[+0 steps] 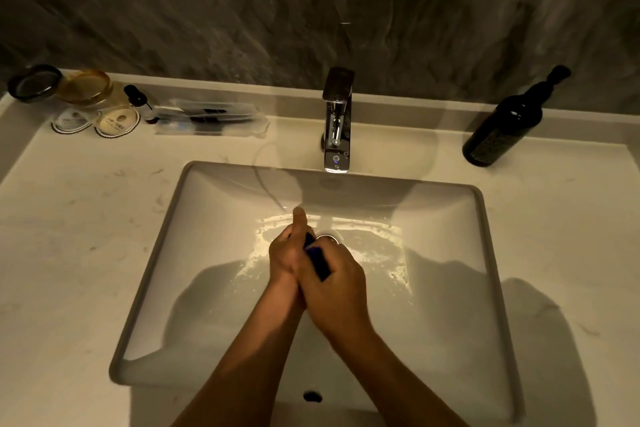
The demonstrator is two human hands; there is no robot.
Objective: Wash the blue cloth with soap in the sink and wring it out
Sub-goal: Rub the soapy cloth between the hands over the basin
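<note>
A dark blue cloth (317, 258) is squeezed into a narrow strip between my two hands, low over the middle of the white rectangular sink (485, 253). My left hand (285, 253) presses it from the left, thumb pointing up. From the right, my right hand (337, 288) wraps over it. Most of the cloth is hidden inside my palms. The basin floor around the drain (329, 238) is wet and shiny. No water stream is visible from the chrome tap (336, 121) behind the sink.
A dark pump bottle (502, 125) stands on the counter at the back right. At the back left sit glass jars (83, 88), a small dropper bottle (140, 102), round coasters (116, 121) and wrapped toiletries (211, 116). A grey stone wall rises behind.
</note>
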